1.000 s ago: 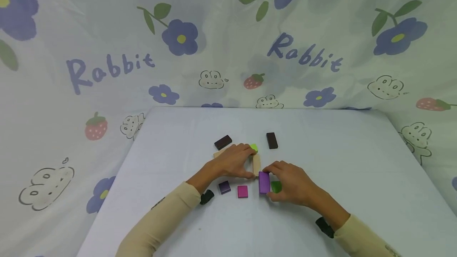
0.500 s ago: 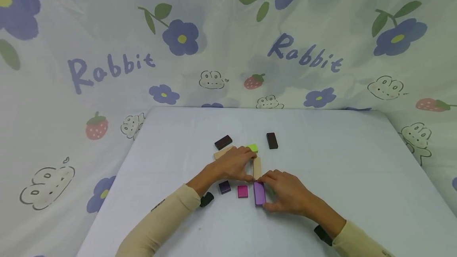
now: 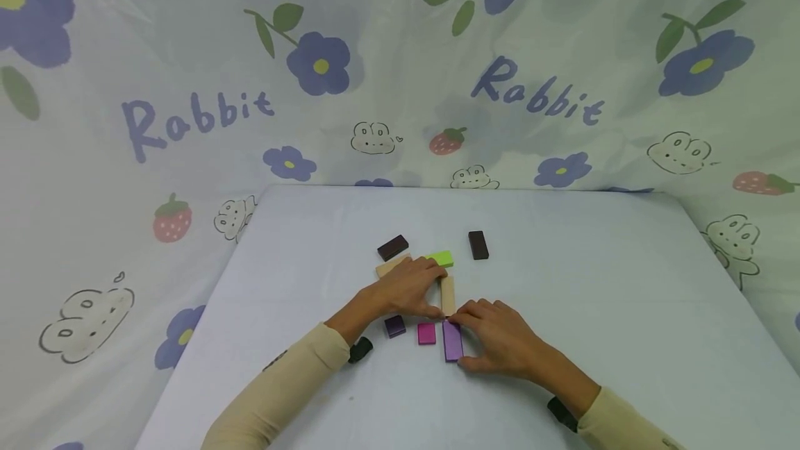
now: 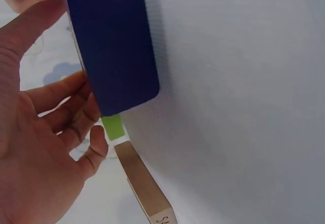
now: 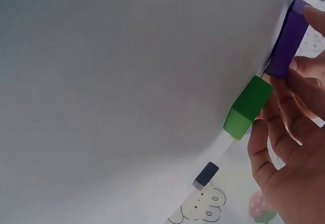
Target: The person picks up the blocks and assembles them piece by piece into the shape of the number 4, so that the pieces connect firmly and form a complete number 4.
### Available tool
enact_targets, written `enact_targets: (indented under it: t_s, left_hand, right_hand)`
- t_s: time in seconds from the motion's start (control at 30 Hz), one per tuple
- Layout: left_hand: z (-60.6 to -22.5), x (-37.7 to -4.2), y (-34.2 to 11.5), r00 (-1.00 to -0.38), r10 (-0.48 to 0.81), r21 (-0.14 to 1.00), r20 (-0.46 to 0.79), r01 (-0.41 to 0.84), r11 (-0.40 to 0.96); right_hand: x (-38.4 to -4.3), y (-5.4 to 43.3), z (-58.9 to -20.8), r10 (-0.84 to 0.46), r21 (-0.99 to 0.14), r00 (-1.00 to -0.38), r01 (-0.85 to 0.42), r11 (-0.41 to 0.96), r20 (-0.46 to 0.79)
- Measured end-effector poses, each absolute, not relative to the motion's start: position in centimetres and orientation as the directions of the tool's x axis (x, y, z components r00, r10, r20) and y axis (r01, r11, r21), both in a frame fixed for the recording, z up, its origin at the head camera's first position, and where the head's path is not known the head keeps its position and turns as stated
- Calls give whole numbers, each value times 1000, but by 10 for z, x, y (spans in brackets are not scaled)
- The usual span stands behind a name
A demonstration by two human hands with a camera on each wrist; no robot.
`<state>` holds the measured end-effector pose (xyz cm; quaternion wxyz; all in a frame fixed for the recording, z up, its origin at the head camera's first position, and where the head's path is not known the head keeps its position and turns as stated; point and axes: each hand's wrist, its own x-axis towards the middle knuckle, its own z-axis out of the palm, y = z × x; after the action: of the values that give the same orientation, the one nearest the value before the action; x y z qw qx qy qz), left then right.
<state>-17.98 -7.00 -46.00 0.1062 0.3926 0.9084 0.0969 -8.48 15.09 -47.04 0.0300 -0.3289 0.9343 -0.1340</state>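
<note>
Across the white surface [image 3: 587, 276], the right hand [image 3: 503, 340] holds the purple block [image 3: 453, 342] by its near and far ends, while the left hand [image 3: 406, 289] has its fingers and thumb pinching a pale wooden block [image 3: 447, 295] just beyond it. Farther off lie a left dark block [image 3: 392, 248] and a right dark block [image 3: 478, 245]; the smaller pink block [image 3: 426, 333] sits just left of the purple one.

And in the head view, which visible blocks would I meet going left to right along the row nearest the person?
Dark square block, pink square block, purple oblong block.
</note>
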Motion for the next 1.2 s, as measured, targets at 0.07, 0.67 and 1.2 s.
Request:
enact_targets:
  t_s: [0.07,0.67,1.2]
  left_hand:
    - [-461,-180,-71,-668,735,264,-118,692,672]
    - [-464,-180,-73,-670,729,319,-141,666,674]
    - [-466,-179,-71,-666,733,296,-138,679,672]
  right_hand:
    - [-85,151,-471,-625,-263,-780,-611,747,37]
    - [-85,155,-474,-606,-204,-794,-602,772,49]
    - [-86,153,-473,-612,-201,-790,-605,770,33]
